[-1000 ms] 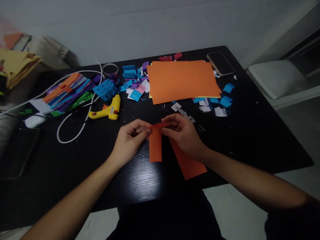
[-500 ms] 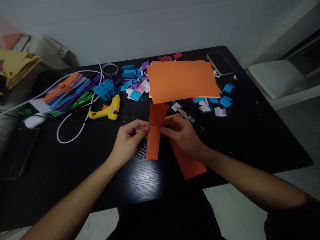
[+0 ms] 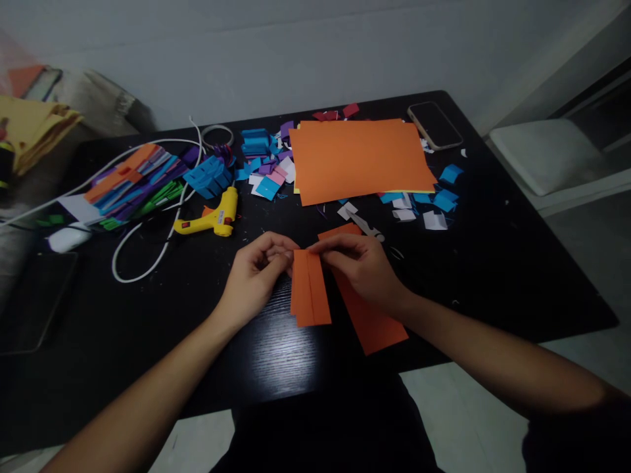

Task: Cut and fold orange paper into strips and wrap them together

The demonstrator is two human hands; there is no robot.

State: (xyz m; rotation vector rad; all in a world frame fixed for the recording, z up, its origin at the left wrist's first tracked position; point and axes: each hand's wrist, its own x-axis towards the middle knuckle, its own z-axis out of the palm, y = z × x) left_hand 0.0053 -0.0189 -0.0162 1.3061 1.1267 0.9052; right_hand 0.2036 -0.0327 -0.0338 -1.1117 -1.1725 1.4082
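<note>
A folded orange paper strip [image 3: 312,292] hangs between my hands, its two layers slightly out of line and a seam running down the front. Its upper left edge is pinched by my left hand [image 3: 261,266]. At the upper right corner, the fingers of my right hand [image 3: 357,263] hold the fold. Under my right hand lies another orange strip [image 3: 377,325], slanting on the black table [image 3: 493,282]. Grey scissors [image 3: 367,226] rest just beyond my right hand, partly hidden by it.
Large orange sheets [image 3: 365,161] lie at the back among small paper scraps [image 3: 269,187]. A yellow glue gun [image 3: 217,218], white cable [image 3: 114,259] and folded coloured papers [image 3: 138,177] are at left. A phone [image 3: 434,125] lies at the back right.
The upper part of the held strip has folded down toward me over the lower part. My right fingers have shifted slightly to the left along the fold.
</note>
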